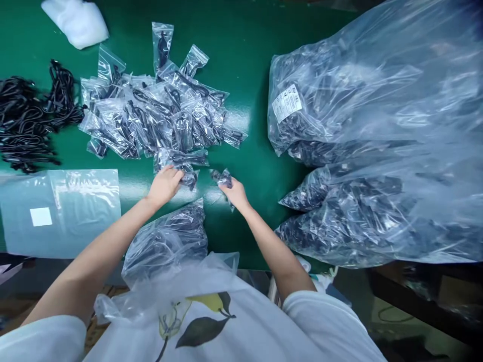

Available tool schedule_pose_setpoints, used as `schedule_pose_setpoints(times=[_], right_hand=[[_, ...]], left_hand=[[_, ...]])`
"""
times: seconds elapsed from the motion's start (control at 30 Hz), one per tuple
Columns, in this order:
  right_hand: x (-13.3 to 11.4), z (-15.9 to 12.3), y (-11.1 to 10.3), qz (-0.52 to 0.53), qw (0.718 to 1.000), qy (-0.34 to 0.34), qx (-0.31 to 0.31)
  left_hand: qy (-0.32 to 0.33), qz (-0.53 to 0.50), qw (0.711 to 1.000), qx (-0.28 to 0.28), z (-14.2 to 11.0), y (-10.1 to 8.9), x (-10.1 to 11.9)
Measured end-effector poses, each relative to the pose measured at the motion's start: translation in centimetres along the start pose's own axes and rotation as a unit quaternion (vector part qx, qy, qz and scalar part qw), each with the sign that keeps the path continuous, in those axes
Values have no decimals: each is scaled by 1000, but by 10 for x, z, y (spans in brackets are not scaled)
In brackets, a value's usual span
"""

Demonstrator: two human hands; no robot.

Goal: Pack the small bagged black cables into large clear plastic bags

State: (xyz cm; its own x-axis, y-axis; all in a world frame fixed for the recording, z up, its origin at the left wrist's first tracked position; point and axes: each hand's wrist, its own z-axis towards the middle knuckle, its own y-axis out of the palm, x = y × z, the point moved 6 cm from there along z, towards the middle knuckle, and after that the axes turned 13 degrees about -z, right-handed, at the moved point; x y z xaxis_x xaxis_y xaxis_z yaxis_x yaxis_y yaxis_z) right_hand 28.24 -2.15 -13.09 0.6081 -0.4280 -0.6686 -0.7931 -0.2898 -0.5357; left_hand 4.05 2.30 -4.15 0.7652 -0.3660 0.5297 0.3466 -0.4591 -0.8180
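My left hand [166, 185] is closed on a small clear zip bag with a dark cable [187, 179] at the near edge of a pile of such bagged cables [151, 113]. To its right, my right hand [234, 192] pinches another bagged cable [222, 178] just above the green table. Between my forearms, close to my body, a large clear plastic bag [169, 236] filled with dark bagged cables lies on its side. Its loose mouth reaches toward my shirt.
Loose black cables [26, 118] are heaped at the left on the green table [249, 30]. A flat clear bag [83, 211] with a white label lies in front of them. White foam [77, 22] sits at the back left. Big filled plastic bags [362, 201] cover the right side.
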Motion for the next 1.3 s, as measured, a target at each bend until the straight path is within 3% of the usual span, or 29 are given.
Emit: schedule_pose_setpoints(times=[0.03,0.1,0.2,0.27,0.37,0.53,0.6,0.67,0.77,0.83,0.9,0.97,1.0,1.1,1.17,1.23,1.3], right_hand=[[1,2,3,108,993,55,9],[-4,3,11,296,946,130,24],[-16,-1,18,440,879,180,38],[-24,-8,20,482,855,188,37],[-30,-17,27,517,834,192,23],[-38,-29,52,516,827,223,-6],[-46,-34,57,516,829,215,-14],[-55,-41,55,516,836,186,-18],[-72,-60,39,499,857,125,-13],[-85,-76,26,473,877,81,-1],[-100,-93,18,443,895,42,13],[-115,-110,18,417,908,18,20],[-121,-119,21,404,914,13,20],[-139,-141,35,373,928,6,-6],[-149,-151,40,367,929,-12,-39],[-155,-156,32,367,928,-31,-56],[-152,-162,4,356,933,-38,-20]], left_hand=[[-8,4,1000,-3,6,-2,5],[-39,35,999,-10,26,-2,13],[-100,78,992,-26,61,4,13],[-127,79,988,-36,74,9,6],[-130,62,989,-15,71,13,-7],[-144,10,989,-17,50,10,-16],[-188,-96,977,-10,42,6,-14],[-217,-306,927,1,32,4,-5],[-218,-615,757,-27,8,3,21],[-226,-702,674,-42,-13,1,38],[-237,-727,643,-38,-31,1,51],[-216,-723,655,-33,-44,0,63],[-192,-703,684,-30,-48,-2,69],[-121,-549,827,-19,-62,-16,82],[-75,-447,890,-49,-81,-34,95],[-16,-413,904,-111,-111,-58,116],[25,-404,902,-148,-148,-87,140]])
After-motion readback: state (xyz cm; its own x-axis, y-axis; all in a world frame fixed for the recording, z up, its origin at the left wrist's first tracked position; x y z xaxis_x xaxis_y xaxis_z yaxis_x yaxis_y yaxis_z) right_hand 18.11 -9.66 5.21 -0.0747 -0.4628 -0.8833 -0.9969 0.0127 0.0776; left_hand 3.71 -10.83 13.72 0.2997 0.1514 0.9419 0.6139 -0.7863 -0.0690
